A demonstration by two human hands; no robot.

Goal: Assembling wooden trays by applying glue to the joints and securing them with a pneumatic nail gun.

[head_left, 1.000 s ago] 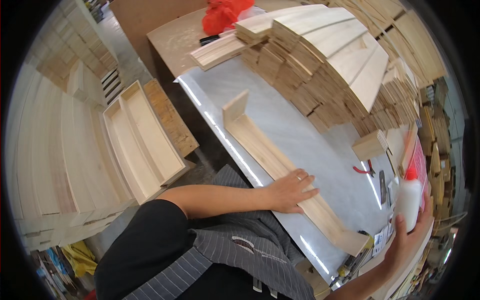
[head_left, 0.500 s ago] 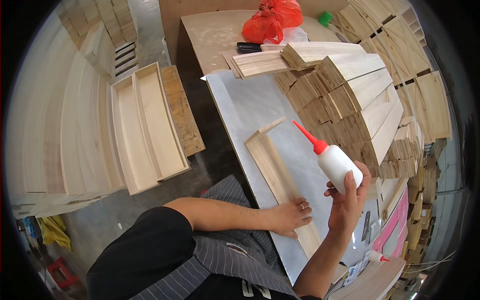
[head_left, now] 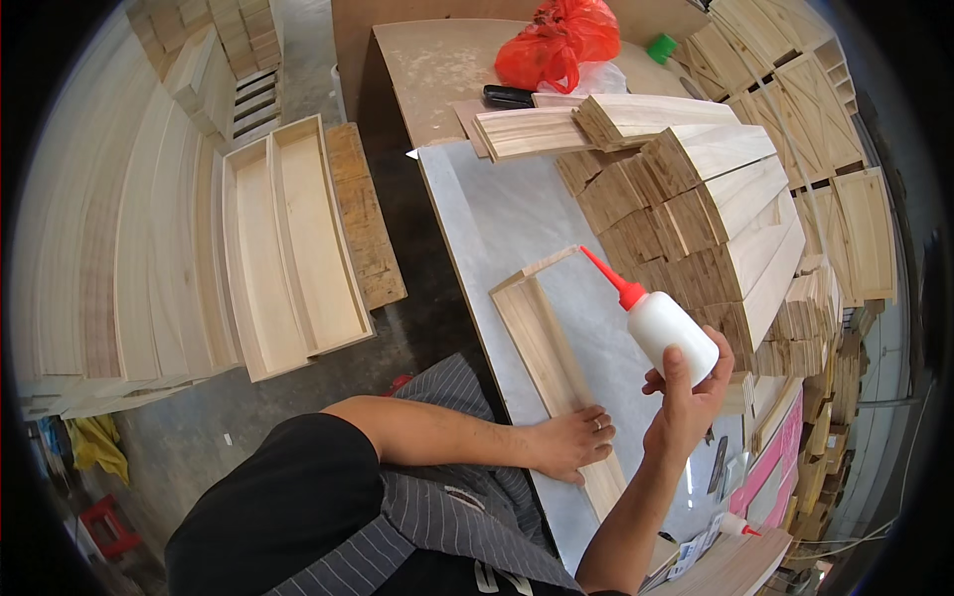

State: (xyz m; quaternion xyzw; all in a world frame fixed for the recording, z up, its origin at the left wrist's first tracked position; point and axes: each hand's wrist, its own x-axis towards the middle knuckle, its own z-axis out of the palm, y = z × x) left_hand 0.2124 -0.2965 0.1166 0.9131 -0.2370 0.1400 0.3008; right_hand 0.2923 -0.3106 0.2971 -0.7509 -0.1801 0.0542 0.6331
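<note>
On the table (head_left: 507, 204), the wooden board (head_left: 542, 348) with its raised end piece (head_left: 537, 266) could slide if our left grip (head_left: 571, 444), spread flat across it, presses loosely. Our right grip (head_left: 693, 392) wraps the white squeeze bottle (head_left: 671, 336); if we oversqueeze, its red nozzle (head_left: 611, 276) could drip.

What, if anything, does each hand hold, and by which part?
The right hand holds a white bottle around its lower body. The left hand lies across a wooden piece; whether it grips cannot be told.
</note>
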